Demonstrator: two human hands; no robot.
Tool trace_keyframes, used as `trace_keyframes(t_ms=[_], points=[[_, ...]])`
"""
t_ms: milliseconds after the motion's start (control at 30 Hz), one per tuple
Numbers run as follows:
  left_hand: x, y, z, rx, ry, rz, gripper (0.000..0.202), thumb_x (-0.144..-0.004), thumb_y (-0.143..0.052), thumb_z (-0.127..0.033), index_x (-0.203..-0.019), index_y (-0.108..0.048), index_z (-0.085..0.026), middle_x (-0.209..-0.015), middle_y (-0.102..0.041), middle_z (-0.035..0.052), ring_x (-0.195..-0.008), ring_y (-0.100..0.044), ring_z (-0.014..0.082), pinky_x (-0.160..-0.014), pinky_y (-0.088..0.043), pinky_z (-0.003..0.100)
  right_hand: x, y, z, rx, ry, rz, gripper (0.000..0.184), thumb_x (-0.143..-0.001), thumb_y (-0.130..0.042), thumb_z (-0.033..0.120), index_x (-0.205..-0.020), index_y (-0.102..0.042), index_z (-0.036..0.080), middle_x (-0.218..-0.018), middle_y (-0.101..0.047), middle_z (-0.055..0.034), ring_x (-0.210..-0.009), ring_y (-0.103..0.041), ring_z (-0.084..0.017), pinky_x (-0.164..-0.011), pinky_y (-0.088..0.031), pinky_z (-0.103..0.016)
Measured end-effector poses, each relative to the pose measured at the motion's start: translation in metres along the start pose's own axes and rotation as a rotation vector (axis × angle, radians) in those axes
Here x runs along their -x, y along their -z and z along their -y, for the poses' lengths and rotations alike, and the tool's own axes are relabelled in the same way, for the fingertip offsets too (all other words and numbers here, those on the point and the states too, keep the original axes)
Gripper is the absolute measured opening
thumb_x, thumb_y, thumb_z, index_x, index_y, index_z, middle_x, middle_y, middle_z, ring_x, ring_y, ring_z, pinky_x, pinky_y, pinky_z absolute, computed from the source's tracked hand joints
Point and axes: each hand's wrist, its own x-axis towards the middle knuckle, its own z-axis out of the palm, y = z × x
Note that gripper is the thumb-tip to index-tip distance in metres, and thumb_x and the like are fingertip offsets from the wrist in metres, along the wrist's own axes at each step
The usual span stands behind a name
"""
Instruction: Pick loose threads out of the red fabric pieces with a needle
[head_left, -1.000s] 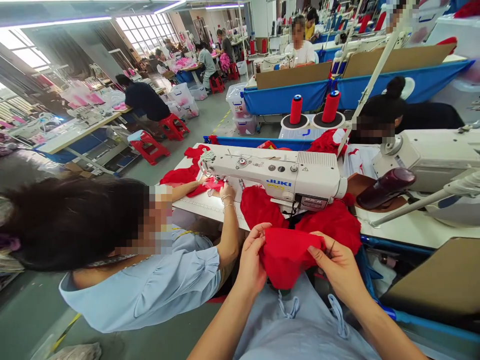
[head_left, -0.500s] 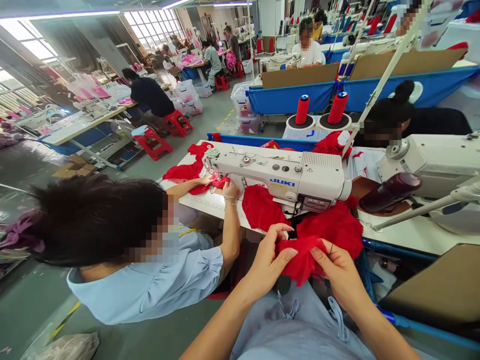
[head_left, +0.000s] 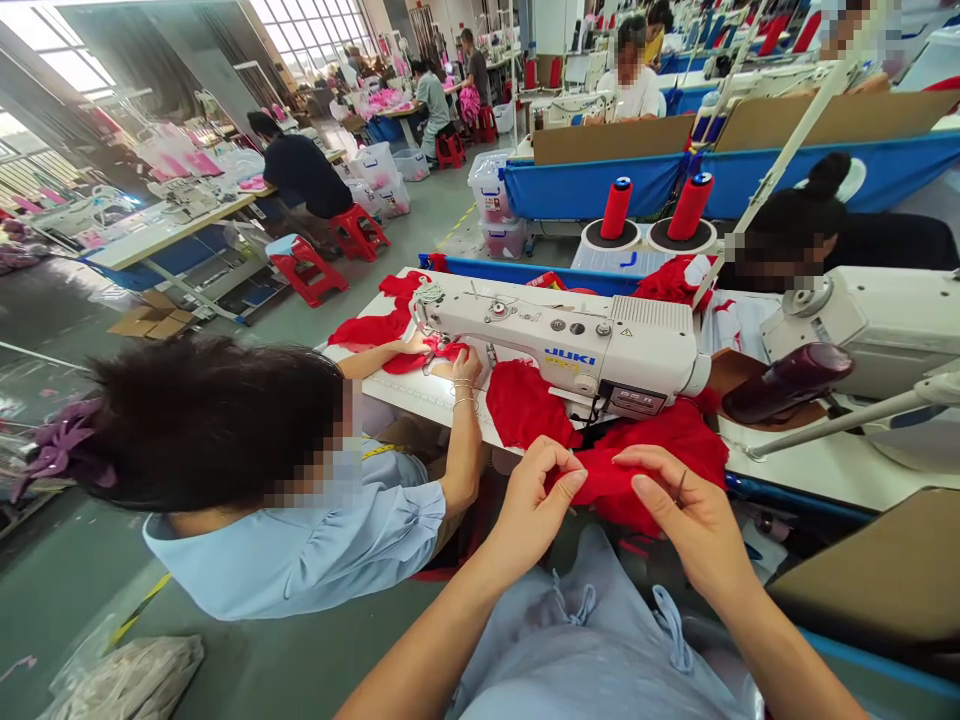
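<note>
My left hand point(head_left: 536, 505) is raised in front of the table edge, thumb and forefinger pinched together. What lies in the pinch, if anything, is too small to make out. To its right, my right hand point(head_left: 686, 515) has its thumb and fingers apart and holds nothing visible. Red fabric point(head_left: 622, 480) shows between and behind both hands, spilling over the table edge; whether it touches the left fingertips I cannot tell. Beyond it stands a white sewing machine point(head_left: 540, 330), with another red piece point(head_left: 525, 405) lying in front of it.
At my left, a seated co-worker in a light blue top point(head_left: 300, 540) guides red fabric under the needle with both hands. Red thread cones point(head_left: 616, 210) stand behind the machine. A dark red bottle point(head_left: 787, 385) and a cardboard sheet point(head_left: 870, 570) are on the right.
The red cloth stretched between my hands is out of the right hand's grip and hangs lower, behind the hands. My right fingers have parted. The view has shifted slightly.
</note>
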Motion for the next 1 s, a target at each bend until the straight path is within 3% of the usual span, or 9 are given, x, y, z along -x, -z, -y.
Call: trace_keyframes(t_ms=[133,233,367,633,833,1000], points=[[0.001,0.001,-0.006,0.001,0.035,0.010,0.020,-0.089,-0.054,-0.031,-0.074,-0.055,-0.019,-0.076,-0.052,0.0010,-0.076,-0.047,0.0166,-0.071,-0.034,0.027,-0.002,-0.005,0.008,-0.013,0.044,-0.009,0.028,-0.079,-0.069,0.049,-0.074,-0.071,0.022,-0.080,-0.066,-0.0049,-0.075,-0.062,-0.019,-0.065,-0.051,-0.026],[0.003,0.001,-0.005,0.089,0.100,0.032,0.022,-0.091,-0.051,-0.035,-0.076,-0.054,-0.019,-0.073,-0.052,-0.0002,-0.069,-0.045,0.0149,-0.066,-0.034,0.026,0.004,-0.010,0.008,-0.107,-0.063,0.006,0.031,-0.080,-0.068,0.049,-0.070,-0.067,0.020,-0.071,-0.060,-0.0023,-0.057,-0.051,-0.013,-0.049,-0.044,-0.023],[0.004,0.000,0.001,0.211,0.181,-0.025,0.029,-0.087,-0.056,-0.043,-0.072,-0.054,-0.018,-0.070,-0.050,-0.0016,-0.066,-0.042,0.0128,-0.062,-0.033,0.024,0.012,-0.014,0.007,-0.277,-0.165,-0.081,0.034,-0.081,-0.067,0.050,-0.065,-0.061,0.020,-0.058,-0.047,0.0023,-0.046,-0.035,-0.009,-0.038,-0.031,-0.020],[0.005,0.002,-0.003,0.511,0.425,0.136,0.033,-0.064,-0.083,-0.036,-0.082,-0.063,-0.016,-0.076,-0.060,-0.0014,-0.063,-0.050,0.0099,-0.058,-0.038,0.021,0.017,-0.011,-0.003,-0.328,-0.289,-0.013,0.030,-0.084,-0.064,0.050,-0.081,-0.068,0.020,-0.062,-0.054,0.0003,-0.053,-0.046,-0.012,-0.048,-0.042,-0.022],[0.004,-0.001,-0.011,0.373,0.351,0.169,0.022,-0.073,-0.076,-0.033,-0.075,-0.062,-0.016,-0.071,-0.056,-0.0024,-0.062,-0.047,0.0088,-0.058,-0.036,0.021,0.014,-0.004,0.006,-0.078,-0.164,-0.009,0.030,-0.083,-0.065,0.050,-0.097,-0.071,0.023,-0.084,-0.069,-0.0046,-0.063,-0.057,-0.015,-0.054,-0.046,-0.023],[0.001,-0.004,-0.020,0.218,0.291,0.178,0.020,-0.074,-0.072,-0.028,-0.071,-0.057,-0.016,-0.067,-0.052,-0.0034,-0.061,-0.043,0.0093,-0.057,-0.034,0.022,0.012,-0.004,0.009,0.006,-0.090,-0.014,0.024,-0.083,-0.067,0.043,-0.074,-0.068,0.021,-0.074,-0.063,-0.0025,-0.062,-0.054,-0.014,-0.053,-0.044,-0.022]])
